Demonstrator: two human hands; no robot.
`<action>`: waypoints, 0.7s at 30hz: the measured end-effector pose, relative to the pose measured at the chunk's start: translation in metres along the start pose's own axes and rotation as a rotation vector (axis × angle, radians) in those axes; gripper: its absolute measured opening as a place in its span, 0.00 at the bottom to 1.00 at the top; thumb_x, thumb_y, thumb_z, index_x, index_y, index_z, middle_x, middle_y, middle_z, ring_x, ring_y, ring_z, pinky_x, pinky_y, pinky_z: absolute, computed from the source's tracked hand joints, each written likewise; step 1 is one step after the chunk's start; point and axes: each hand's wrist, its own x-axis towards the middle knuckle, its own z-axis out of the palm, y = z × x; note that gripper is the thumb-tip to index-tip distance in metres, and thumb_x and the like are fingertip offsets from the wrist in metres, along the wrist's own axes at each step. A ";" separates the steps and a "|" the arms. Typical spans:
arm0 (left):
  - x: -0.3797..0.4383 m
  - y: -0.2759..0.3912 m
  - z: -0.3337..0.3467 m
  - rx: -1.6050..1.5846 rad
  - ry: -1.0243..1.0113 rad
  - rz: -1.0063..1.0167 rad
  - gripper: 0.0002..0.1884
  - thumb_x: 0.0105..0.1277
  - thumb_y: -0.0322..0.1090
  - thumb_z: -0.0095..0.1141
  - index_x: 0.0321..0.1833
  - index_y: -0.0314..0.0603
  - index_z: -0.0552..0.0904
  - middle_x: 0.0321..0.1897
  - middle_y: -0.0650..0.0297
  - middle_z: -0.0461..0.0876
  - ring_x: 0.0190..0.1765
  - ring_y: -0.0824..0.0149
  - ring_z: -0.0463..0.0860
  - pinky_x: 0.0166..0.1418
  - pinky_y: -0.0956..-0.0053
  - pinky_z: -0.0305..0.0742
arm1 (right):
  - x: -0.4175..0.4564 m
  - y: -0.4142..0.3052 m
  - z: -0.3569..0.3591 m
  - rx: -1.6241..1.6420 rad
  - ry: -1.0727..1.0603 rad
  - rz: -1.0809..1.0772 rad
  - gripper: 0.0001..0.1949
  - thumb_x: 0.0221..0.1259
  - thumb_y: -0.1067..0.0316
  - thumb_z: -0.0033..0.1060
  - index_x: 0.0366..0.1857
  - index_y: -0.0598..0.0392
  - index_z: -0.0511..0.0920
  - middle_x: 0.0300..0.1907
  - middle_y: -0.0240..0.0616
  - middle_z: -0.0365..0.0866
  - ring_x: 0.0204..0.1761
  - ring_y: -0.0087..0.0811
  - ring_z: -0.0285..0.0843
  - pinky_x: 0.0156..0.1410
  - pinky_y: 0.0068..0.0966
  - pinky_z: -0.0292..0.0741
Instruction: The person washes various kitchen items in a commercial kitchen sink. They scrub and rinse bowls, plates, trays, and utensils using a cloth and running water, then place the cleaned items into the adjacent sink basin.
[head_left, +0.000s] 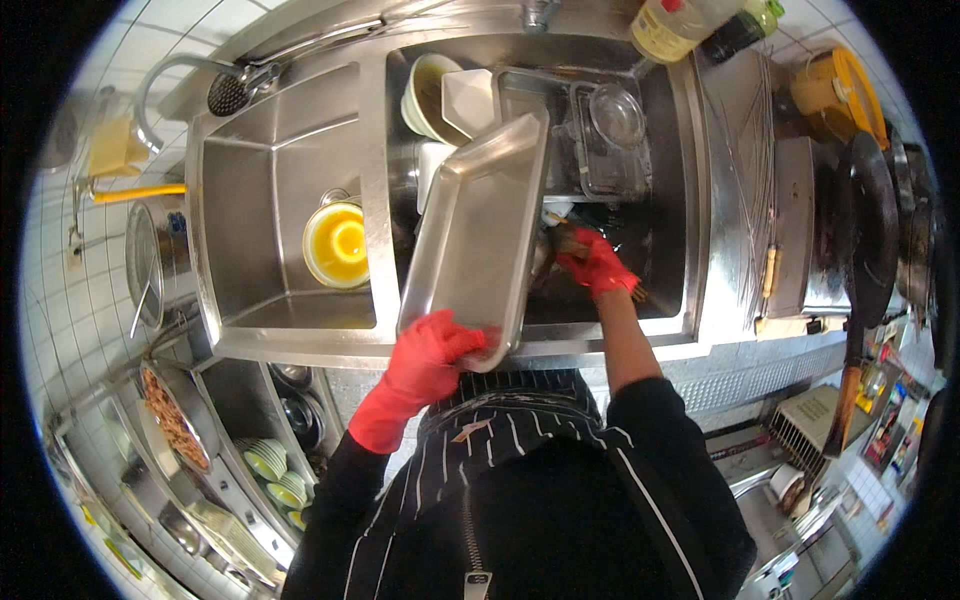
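My left hand (431, 352), in a red rubber glove, grips the near edge of a deep rectangular stainless steel pan (480, 232). That pan slants over the right sink basin, its inside facing up. To its right, my right hand (596, 262), also in a red glove, is low in the basin, its fingers closed around something dark and blurred that I cannot identify; thin sticks show beside it. Beyond my hands lie a large round bowl (427, 94), a white dish (468, 101), a clear rectangular container (611, 161) and a clear round bowl (617, 116).
A yellow bowl (337, 244) sits in the left sink basin (247, 225). A spray faucet (232, 90) is at the back left. Bottles (667, 34) stand behind the right basin. On the right are a wok (866, 217) and an orange-rimmed bucket (832, 94). Stacked bowls (270, 465) are on a lower left shelf.
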 end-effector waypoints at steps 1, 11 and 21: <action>-0.001 0.000 0.009 -0.024 -0.107 0.006 0.20 0.46 0.23 0.62 0.45 0.50 0.85 0.40 0.58 0.86 0.51 0.50 0.84 0.64 0.52 0.75 | -0.011 -0.014 -0.009 0.305 0.004 -0.006 0.16 0.66 0.59 0.61 0.52 0.54 0.81 0.53 0.45 0.84 0.57 0.41 0.82 0.63 0.39 0.78; 0.039 0.017 0.087 0.329 -0.351 0.073 0.21 0.41 0.34 0.70 0.42 0.43 0.84 0.49 0.56 0.83 0.56 0.55 0.80 0.68 0.56 0.71 | -0.190 -0.237 0.027 -0.134 -0.095 -0.256 0.15 0.63 0.59 0.70 0.50 0.52 0.84 0.43 0.30 0.85 0.43 0.24 0.80 0.50 0.24 0.76; 0.053 -0.011 0.197 0.294 0.182 0.046 0.27 0.55 0.31 0.56 0.61 0.34 0.76 0.58 0.46 0.76 0.65 0.48 0.73 0.61 0.53 0.68 | -0.126 -0.171 0.155 -1.326 -0.295 -0.711 0.29 0.50 0.44 0.70 0.53 0.50 0.82 0.53 0.42 0.82 0.59 0.48 0.76 0.60 0.47 0.70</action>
